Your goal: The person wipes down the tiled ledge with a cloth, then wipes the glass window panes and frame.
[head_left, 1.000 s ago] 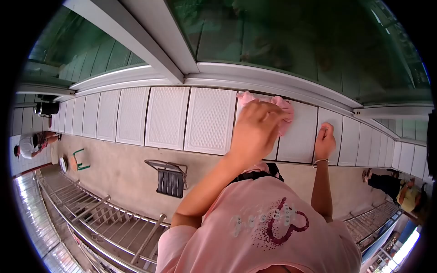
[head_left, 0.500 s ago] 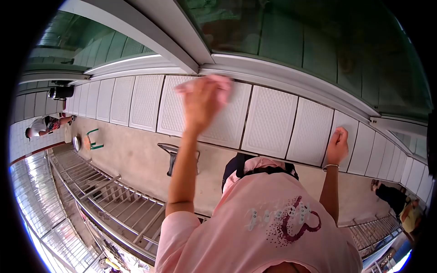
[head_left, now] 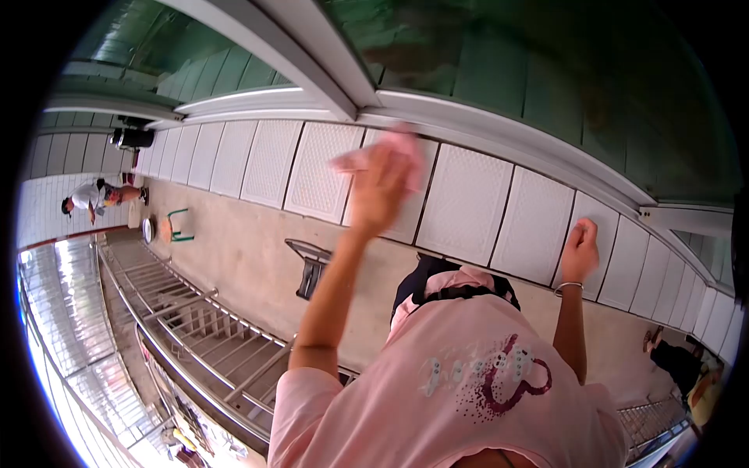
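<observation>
Pressed against the white tiled ledge (head_left: 464, 203), a pink cloth (head_left: 404, 144) lies under and beyond the fingers of my left hand (head_left: 380, 187). Hand and cloth are both smeared by motion, close to the window frame (head_left: 499, 123). My right hand (head_left: 580, 248) rests on the tiles farther right, its fingers curled closed and nothing showing in them. A bracelet (head_left: 569, 287) circles the right wrist.
Below the ledge stand a dark folding stool (head_left: 310, 269) and a small stool with green legs (head_left: 173, 226). Metal railings (head_left: 183, 320) border the walkway. One person (head_left: 101, 195) is at the far left, another (head_left: 679, 363) at the far right.
My left hand has slid to the right along the ledge with the pink cloth. My right hand stays in place. The view has shifted slightly.
</observation>
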The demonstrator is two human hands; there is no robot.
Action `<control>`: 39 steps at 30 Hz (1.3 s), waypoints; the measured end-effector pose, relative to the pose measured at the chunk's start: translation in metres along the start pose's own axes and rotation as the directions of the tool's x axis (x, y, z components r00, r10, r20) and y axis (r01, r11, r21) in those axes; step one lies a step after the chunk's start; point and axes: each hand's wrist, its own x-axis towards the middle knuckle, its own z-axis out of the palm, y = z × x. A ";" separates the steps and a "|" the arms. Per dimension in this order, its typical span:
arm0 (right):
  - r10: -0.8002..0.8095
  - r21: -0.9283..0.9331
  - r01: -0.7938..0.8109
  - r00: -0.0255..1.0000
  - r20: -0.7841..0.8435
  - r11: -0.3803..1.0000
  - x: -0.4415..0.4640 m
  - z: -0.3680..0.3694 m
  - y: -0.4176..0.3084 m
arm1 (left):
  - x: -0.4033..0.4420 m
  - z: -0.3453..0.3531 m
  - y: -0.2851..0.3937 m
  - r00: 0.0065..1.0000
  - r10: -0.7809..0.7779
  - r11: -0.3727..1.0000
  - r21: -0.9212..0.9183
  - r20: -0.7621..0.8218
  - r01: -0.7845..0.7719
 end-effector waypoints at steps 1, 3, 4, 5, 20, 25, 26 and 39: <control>-0.013 0.010 0.014 1.000 -0.015 1.000 0.003 0.002 0.002 | -0.004 0.008 0.005 0.997 -0.064 0.993 -0.097 0.037 0.067; -0.030 0.015 0.030 1.000 -0.007 0.999 0.007 0.004 0.007 | 0.007 0.026 0.103 0.978 0.186 0.967 -0.191 0.092 -0.166; -0.036 0.020 0.036 0.999 -0.014 0.999 0.010 0.008 0.008 | 0.007 0.035 0.138 0.957 0.252 0.965 -0.106 0.143 -0.238; -0.053 0.033 0.053 0.999 -0.004 0.998 0.012 0.010 0.009 | 0.006 0.041 0.166 0.929 0.310 0.950 -0.024 0.203 -0.312; -0.185 0.186 0.171 0.981 0.064 0.968 0.052 0.032 0.082 | -0.045 0.044 0.170 0.987 -0.158 0.972 -0.184 -0.035 0.149; -0.340 0.486 0.291 0.940 0.015 0.824 0.063 0.059 0.098 | -0.046 0.059 0.136 0.947 -0.280 0.957 -0.128 -0.159 0.261; -0.356 0.516 0.304 0.935 0.001 0.801 0.059 0.060 0.071 | -0.044 0.060 0.123 0.946 -0.284 0.958 -0.099 -0.159 0.271; -0.531 0.306 0.476 0.837 0.129 0.824 0.014 0.101 -0.019 | -0.043 0.092 -0.030 0.877 -0.416 0.901 0.023 -0.240 0.434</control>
